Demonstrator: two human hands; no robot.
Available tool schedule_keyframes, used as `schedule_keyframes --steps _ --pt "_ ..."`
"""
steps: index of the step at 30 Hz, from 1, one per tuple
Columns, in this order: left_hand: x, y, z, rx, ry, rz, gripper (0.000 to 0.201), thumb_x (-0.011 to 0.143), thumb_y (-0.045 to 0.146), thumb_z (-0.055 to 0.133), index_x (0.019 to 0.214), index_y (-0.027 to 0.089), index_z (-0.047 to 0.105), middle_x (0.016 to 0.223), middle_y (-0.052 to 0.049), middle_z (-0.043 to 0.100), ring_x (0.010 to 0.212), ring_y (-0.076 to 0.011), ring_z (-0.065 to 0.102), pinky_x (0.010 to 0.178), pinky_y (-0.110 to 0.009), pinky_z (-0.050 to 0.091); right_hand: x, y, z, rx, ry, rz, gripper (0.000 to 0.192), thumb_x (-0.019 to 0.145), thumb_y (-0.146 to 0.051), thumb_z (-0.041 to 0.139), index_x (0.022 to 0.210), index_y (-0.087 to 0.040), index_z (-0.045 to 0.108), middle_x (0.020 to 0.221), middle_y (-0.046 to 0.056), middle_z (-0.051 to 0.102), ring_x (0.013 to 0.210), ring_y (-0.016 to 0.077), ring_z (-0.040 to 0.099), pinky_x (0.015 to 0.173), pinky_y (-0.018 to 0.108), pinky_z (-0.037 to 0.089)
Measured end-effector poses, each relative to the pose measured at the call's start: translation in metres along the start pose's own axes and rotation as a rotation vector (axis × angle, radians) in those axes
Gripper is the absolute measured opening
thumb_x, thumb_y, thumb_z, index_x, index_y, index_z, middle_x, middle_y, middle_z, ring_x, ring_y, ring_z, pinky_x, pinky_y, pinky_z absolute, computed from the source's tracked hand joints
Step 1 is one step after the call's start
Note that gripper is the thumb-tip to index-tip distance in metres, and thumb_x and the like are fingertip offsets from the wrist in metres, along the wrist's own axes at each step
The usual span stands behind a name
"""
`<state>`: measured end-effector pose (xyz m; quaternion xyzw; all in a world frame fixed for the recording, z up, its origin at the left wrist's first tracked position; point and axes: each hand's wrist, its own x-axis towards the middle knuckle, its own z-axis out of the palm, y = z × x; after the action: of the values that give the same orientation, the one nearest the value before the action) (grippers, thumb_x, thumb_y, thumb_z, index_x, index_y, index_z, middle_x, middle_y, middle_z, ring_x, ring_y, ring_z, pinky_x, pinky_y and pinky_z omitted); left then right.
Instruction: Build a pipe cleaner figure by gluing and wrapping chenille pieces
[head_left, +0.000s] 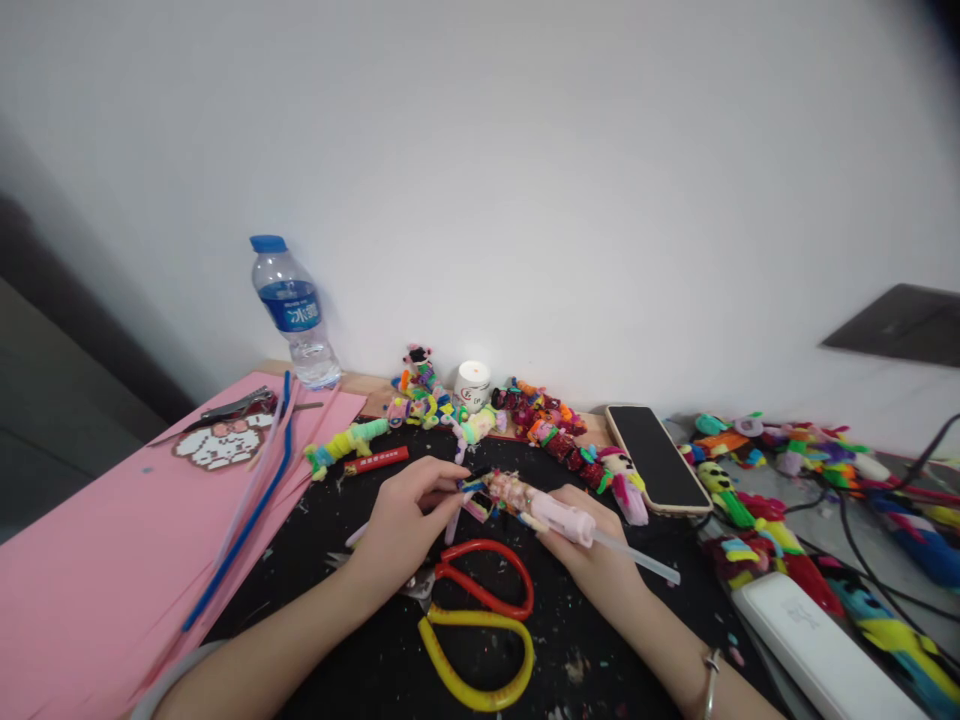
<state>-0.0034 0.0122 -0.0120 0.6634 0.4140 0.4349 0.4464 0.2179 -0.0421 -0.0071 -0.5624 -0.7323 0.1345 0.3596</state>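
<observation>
Pink tool (pixel 566 518) held over a black mat (pixel 592 670)

Your right hand (pixel 589 545) holds the pink tool, a translucent stick (pixel 637 557) jutting from its rear. Your left hand (pixel 412 505) pinches a small coloured piece (pixel 477 506) by its front end. Near your left wrist lie scissors (pixel 527 590), red and yellow loops towards you. To your left, a blue strip (pixel 238 560) crosses pink sheets (pixel 150 540); to your right, you have a phone (pixel 660 460).
</observation>
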Motion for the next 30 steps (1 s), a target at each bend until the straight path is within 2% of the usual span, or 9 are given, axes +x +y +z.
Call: schedule_keyframes --steps 4,9,17,22,26,30 --pt "0.002 0.002 -0.001 -0.036 0.020 -0.045 0.016 0.076 0.016 0.059 0.091 0.017 0.063 0.088 -0.004 0.066 0.083 -0.0177 0.066 0.076 -0.030 0.054 0.000 0.004 0.000 -0.027 0.036 0.019 0.008 0.081 -0.025 0.056 0.076 -0.019 0.056 0.071 0.002 0.061 0.065 0.0167 0.058 0.058 0.026 0.044" --pt "0.008 0.007 -0.004 -0.180 0.050 -0.176 0.022 0.072 0.023 0.066 0.091 0.015 0.060 0.085 -0.004 0.067 0.083 -0.0183 0.066 0.080 -0.031 0.052 0.002 0.012 -0.001 -0.105 0.075 0.049 0.010 0.083 -0.027 0.054 0.082 -0.018 0.058 0.076 0.005 0.063 0.071 0.0192 0.060 0.061 0.028 0.045" --pt "0.013 0.006 -0.009 -0.355 0.130 -0.279 0.031 0.069 0.029 0.070 0.095 0.016 0.059 0.089 -0.003 0.063 0.081 -0.0157 0.064 0.073 -0.027 0.053 0.003 0.016 -0.004 -0.319 -0.036 0.140 0.022 0.086 -0.038 0.049 0.092 -0.019 0.059 0.081 0.005 0.066 0.070 0.0200 0.062 0.060 0.028 0.040" --pt "0.014 0.010 -0.009 -0.417 0.185 -0.299 0.035 0.069 0.031 0.071 0.097 0.015 0.058 0.086 -0.001 0.061 0.073 -0.0124 0.062 0.070 -0.025 0.052 0.004 0.009 -0.004 -0.490 -0.023 0.054 0.030 0.081 -0.026 0.049 0.110 -0.017 0.053 0.102 0.009 0.064 0.089 0.0258 0.058 0.073 0.036 0.036" --pt "0.014 0.011 -0.010 -0.409 0.183 -0.290 0.034 0.070 0.030 0.070 0.098 0.015 0.058 0.088 -0.001 0.060 0.071 -0.0103 0.059 0.065 -0.021 0.050 0.005 0.000 -0.005 -0.563 -0.016 0.049 0.036 0.071 -0.018 0.050 0.107 -0.016 0.055 0.100 0.010 0.062 0.092 0.0293 0.052 0.078 0.042 0.032" --pt "0.013 0.009 -0.009 -0.426 0.167 -0.314 0.033 0.071 0.029 0.070 0.099 0.015 0.058 0.090 -0.002 0.059 0.074 -0.0103 0.058 0.069 -0.022 0.050 0.005 -0.007 -0.009 -0.469 -0.002 0.009 0.042 0.065 -0.014 0.049 0.106 -0.017 0.055 0.105 0.010 0.057 0.099 0.0299 0.047 0.083 0.045 0.031"
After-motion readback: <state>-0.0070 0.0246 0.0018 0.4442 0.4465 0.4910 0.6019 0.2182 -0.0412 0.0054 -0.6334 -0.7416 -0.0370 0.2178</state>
